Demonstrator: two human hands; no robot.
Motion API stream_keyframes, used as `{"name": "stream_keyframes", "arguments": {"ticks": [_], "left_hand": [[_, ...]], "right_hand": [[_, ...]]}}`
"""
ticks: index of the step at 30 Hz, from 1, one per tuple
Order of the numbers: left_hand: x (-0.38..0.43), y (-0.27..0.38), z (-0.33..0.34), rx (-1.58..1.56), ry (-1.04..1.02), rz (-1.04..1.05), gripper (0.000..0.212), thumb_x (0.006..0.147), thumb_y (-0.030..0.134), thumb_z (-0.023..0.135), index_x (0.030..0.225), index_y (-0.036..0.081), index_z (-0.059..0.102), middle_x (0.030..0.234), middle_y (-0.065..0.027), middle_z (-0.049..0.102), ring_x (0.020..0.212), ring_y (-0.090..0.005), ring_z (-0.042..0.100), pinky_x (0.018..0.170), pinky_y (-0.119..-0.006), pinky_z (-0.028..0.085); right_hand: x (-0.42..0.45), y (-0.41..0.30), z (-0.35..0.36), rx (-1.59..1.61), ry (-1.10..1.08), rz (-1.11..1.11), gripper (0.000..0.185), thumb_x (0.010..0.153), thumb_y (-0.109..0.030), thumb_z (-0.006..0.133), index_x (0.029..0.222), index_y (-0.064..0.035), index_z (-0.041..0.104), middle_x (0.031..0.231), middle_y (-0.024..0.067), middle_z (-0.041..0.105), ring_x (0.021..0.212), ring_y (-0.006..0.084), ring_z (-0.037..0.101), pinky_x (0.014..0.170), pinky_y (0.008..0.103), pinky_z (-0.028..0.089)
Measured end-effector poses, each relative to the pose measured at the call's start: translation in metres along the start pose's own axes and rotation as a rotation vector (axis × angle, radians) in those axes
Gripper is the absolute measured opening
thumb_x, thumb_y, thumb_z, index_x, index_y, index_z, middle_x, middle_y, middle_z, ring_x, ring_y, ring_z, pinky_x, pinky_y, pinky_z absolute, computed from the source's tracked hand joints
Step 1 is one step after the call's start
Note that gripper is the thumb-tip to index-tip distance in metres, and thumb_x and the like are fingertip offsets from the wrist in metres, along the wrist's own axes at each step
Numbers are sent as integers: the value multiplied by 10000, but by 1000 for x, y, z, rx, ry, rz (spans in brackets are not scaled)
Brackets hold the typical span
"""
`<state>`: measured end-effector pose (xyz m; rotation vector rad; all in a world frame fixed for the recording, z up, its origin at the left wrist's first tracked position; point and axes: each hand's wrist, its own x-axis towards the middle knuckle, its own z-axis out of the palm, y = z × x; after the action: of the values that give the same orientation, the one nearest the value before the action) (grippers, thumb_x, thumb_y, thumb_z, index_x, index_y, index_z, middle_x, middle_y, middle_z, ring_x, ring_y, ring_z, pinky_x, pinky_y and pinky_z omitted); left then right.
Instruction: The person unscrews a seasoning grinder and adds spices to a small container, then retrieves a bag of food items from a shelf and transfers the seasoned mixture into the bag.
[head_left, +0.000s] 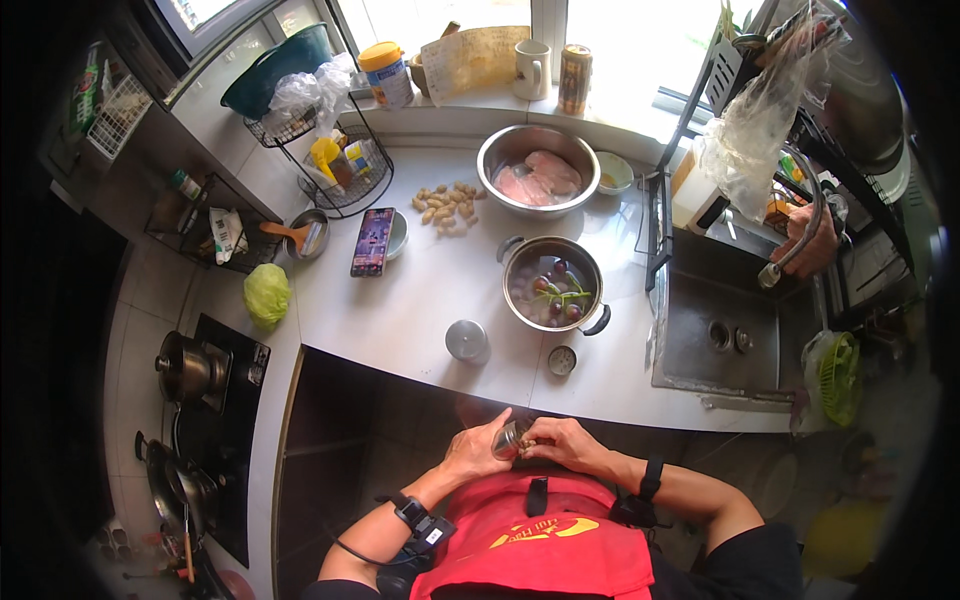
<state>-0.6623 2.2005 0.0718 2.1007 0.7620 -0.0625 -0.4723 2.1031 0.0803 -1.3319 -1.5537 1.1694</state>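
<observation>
My left hand (480, 448) is closed around a small clear jar (507, 441) in front of my red apron. At the jar's mouth, the fingers of my right hand (562, 442) pinch small brownish pieces (528, 445), too small to name. On the counter beyond lie a round perforated metal lid (562, 361) and a cylindrical metal-topped container (466, 341). Behind them stands a two-handled pot (553, 283) with grapes and green stems in liquid. A steel bowl (538, 169) holding pale pink meat is farther back, with a pile of unshelled peanuts (448, 206) to its left.
A phone (373, 241) leans on a small bowl (397, 235). The sink (724, 330) and its curved faucet (806, 217) are at right, below a dish rack. At left are a gas stove (232, 450) with pots and a green cabbage (266, 295). A wire rack (345, 187) stands behind.
</observation>
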Motion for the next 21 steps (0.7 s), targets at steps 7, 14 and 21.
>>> {"name": "stream_keyframes", "arguments": {"ticks": [7,14,21], "left_hand": [[2,-4,24,136,189,-6,855,587,256,751,1317,5,384,890,-185,625,815,-332,622,713,-407,507],[-2,0,32,360,68,-158,962,595,342,788,1340,-48,320,980,-206,606,869,-340,611,760,-390,497],[-9,-23,-3,-1128,-737,-405,796,758,336,707,1348,7,287,1004,-182,581,874,-254,632,780,-335,519]], "right_hand": [[-6,11,14,215,65,264,157,816,-95,639,938,2,621,842,91,605,796,163,587,718,303,466],[-12,51,33,616,94,424,240,857,-146,618,1020,29,595,924,55,627,897,117,574,800,262,456],[-9,59,30,615,-53,370,239,872,-197,607,1028,-17,625,896,20,629,851,100,561,776,242,442]]}}
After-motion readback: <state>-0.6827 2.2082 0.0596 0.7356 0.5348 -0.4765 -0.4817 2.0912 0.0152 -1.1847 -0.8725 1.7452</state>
